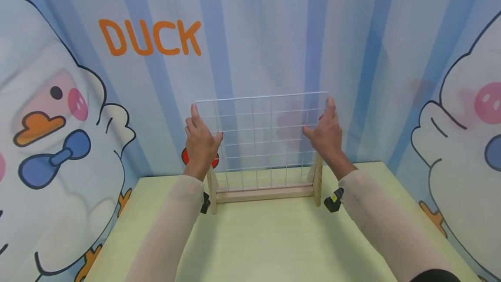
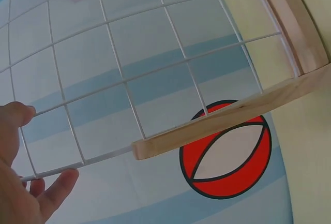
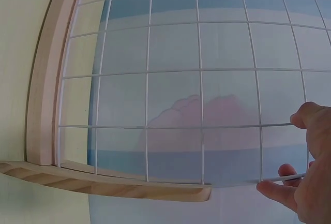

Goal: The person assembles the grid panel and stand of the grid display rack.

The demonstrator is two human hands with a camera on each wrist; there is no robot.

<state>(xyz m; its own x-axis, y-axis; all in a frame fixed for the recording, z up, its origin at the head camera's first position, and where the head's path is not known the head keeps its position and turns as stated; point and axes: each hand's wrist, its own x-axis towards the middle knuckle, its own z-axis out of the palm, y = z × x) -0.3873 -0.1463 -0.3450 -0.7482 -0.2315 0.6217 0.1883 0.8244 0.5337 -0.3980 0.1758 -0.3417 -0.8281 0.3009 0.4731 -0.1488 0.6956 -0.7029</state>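
A white wire grid panel (image 1: 271, 134) stands upright in a light wooden stand (image 1: 270, 194), which has a bottom bar and an upright post at each end. My left hand (image 1: 201, 145) grips the panel's left edge above the left post. On the opposite edge, my right hand (image 1: 328, 136) holds the panel at about the same height. In the left wrist view, the thumb and fingers of the left hand (image 2: 15, 193) are around the side wire. The right wrist view shows the right hand (image 3: 316, 177) with its thumb on a cross wire and fingers round the outer wire.
The stand rests near the back of a pale green table (image 1: 266, 238). Behind hangs a blue striped curtain (image 1: 254, 34) printed with cartoon ducks and the word DUCK. A red printed ball (image 2: 227, 151) shows on the cloth behind the left post.
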